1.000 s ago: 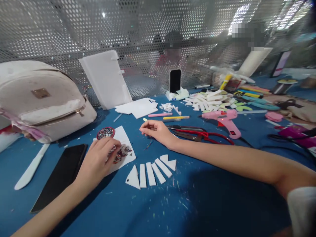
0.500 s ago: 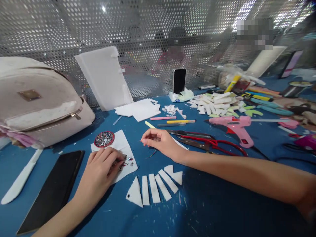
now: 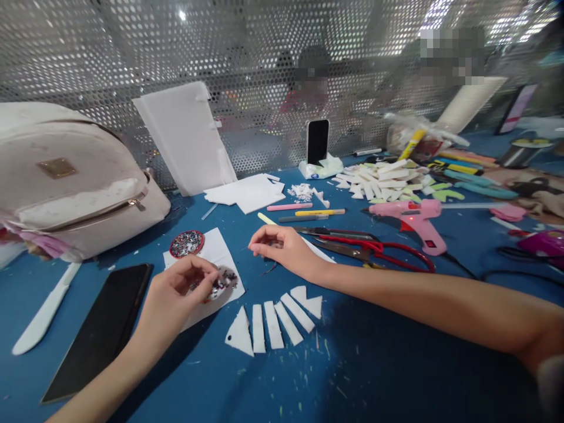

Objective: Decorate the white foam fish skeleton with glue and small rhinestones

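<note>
My left hand (image 3: 183, 294) hovers over a white paper sheet (image 3: 220, 244), thumb and forefinger pinched together. Anything between these fingertips is too small to make out. Below them lies a loose pile of small multicoloured beads (image 3: 227, 281). Behind that hand, a round red-rimmed dish (image 3: 187, 244) full of similar beads stands on the paper. My right hand (image 3: 282, 249) is closed in a pinch on a very thin needle-like piece that points left. Under it, a thin dark strand (image 3: 270, 268) shows against the table. White fish-shaped cut pieces (image 3: 274, 325) lie in front of both hands.
Red-handled scissors (image 3: 374, 247) and a pink glue gun (image 3: 409, 217) lie right. Pens (image 3: 319, 212), white cut strips (image 3: 388, 179) and a propped phone (image 3: 318, 143) stand behind. A backpack (image 3: 74, 182), black tablet-like slab (image 3: 99, 329) and white knife (image 3: 46, 311) are left.
My left hand has lifted off the bead pile, its pinched fingertips turning upward and uncovering more beads. My right hand has hardly moved. The view has shifted slightly.
</note>
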`<state>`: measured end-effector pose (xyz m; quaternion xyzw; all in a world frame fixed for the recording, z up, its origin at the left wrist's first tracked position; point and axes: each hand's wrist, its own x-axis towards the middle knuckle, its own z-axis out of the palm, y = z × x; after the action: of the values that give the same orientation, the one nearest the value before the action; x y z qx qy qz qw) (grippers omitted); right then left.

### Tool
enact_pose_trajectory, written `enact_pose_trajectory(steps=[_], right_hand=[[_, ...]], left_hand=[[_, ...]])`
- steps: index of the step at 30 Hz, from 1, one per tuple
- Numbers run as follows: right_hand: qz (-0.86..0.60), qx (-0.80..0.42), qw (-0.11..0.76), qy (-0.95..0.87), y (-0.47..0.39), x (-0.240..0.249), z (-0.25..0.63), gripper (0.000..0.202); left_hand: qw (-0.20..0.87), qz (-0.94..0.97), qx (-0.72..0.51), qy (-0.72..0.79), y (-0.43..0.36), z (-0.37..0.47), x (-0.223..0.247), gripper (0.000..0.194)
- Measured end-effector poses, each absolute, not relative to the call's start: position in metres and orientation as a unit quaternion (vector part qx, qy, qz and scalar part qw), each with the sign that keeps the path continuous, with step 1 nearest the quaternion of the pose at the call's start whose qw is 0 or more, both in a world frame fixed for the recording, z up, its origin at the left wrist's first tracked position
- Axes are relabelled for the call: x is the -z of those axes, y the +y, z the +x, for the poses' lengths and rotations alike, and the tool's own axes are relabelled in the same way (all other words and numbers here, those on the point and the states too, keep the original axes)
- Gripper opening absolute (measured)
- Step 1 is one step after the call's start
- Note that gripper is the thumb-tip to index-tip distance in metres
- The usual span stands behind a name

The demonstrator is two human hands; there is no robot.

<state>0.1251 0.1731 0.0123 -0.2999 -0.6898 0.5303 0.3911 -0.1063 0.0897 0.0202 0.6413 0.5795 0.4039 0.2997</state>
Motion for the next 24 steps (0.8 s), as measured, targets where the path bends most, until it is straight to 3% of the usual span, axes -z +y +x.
enact_pose_trajectory(steps=[12, 24], right_hand=[[-0.177, -0.345, 0.377, -0.841, 0.158, -0.015, 0.131, 0.006], [-0.145, -0.295, 0.345, -0.879, 0.159, -0.014, 0.131, 0.007]], left_hand=[[0.311, 0.655, -0.404, 0.557, 0.066, -0.083, -0.010, 0.004], [0.284, 0.676, -0.398, 0.551, 0.064, -0.088, -0.009, 0.007]])
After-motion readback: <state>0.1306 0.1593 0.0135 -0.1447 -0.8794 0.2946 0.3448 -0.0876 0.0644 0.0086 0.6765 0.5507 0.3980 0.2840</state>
